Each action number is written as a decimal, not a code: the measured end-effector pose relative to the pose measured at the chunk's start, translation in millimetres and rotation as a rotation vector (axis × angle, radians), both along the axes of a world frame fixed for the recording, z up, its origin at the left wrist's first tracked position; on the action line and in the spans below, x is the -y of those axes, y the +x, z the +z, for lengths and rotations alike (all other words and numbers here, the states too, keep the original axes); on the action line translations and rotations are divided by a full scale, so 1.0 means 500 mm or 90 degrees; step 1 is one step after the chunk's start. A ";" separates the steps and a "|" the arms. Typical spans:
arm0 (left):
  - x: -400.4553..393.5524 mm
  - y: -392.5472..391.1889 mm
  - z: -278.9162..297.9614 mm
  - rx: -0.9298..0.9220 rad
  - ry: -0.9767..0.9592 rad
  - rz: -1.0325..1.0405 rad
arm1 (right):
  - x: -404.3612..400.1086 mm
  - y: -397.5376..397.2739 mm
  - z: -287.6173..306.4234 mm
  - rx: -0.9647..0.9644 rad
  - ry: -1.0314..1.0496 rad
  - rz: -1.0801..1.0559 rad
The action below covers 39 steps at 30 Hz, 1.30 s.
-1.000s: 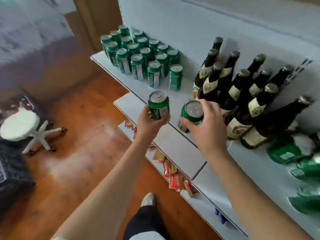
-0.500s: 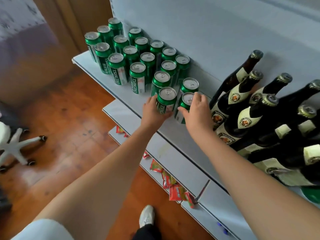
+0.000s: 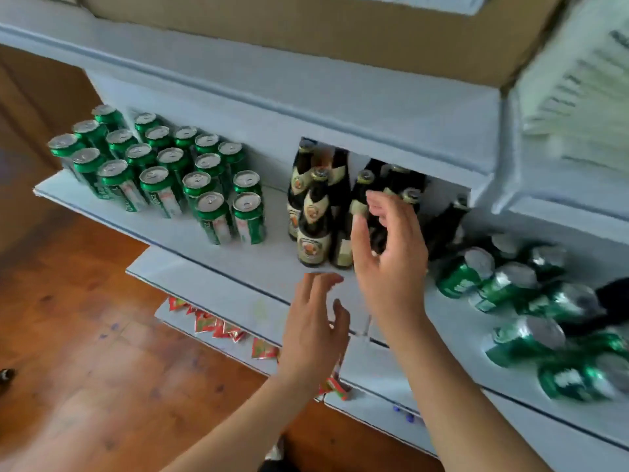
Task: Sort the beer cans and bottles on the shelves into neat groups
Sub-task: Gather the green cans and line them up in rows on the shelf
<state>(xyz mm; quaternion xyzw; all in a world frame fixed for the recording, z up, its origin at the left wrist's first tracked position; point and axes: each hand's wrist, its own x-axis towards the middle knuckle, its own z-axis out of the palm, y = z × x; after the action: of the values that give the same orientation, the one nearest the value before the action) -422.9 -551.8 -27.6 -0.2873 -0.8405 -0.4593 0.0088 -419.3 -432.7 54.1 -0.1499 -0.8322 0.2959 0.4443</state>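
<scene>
Both hands had let go of the two cans they were setting down half a second earlier and had swung rightward, away from the can group and toward the bottles.

With the white shelf as the landmark: at its left end stood the green cans, upright and packed in close rows, the two nearest cans side by side at the front right corner of that block. A bare strip of shelf separated them from the brown bottles, which stood upright in a tight cluster at the shelf's middle, partly tucked under the shelf above.

Left hand hovered just in front of the shelf's front edge, below the bottles, fingers loosely spread and holding nothing. Right hand was raised over the shelf, directly in front of the right side of the bottle cluster, fingers open and slightly curved; it looked empty (whether its fingertips touched a bottle could not be told).

Toward the shelf's right end sat a loose bunch of more green cans, blurred, with a dark bottle between them and the cluster.

Below the shelf, a lower ledge carried red snack packets, and a wooden floor lay to the left.
</scene>
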 end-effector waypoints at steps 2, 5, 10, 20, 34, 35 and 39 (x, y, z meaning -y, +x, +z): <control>-0.090 0.122 0.023 0.025 -0.005 -0.158 | -0.091 0.126 0.022 -0.022 0.001 -0.109; -0.248 0.288 0.047 0.061 0.010 -0.346 | -0.237 0.359 0.028 -0.047 -0.013 -0.297; -0.474 0.588 0.035 0.103 -0.017 -0.579 | -0.450 0.786 -0.034 -0.088 -0.114 -0.584; -0.889 0.913 -0.068 0.217 -0.193 -0.491 | -0.833 1.258 -0.156 0.072 -0.260 -0.655; -1.072 1.005 -0.136 0.180 -0.049 -0.366 | -1.060 1.276 -0.303 0.220 -0.404 -0.445; -1.056 0.994 -0.136 0.182 -0.056 -0.381 | -1.056 1.275 -0.306 0.226 -0.410 -0.446; -0.978 0.945 -0.138 0.236 -0.076 -0.401 | -1.013 1.282 -0.309 0.158 -0.502 -0.388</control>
<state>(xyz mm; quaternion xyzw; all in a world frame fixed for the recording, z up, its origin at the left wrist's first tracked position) 49.6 -62.7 -96.5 -0.4438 -0.7237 -0.4338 -0.3020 221.9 73.8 -100.3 -0.5759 -0.6224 0.4241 0.3179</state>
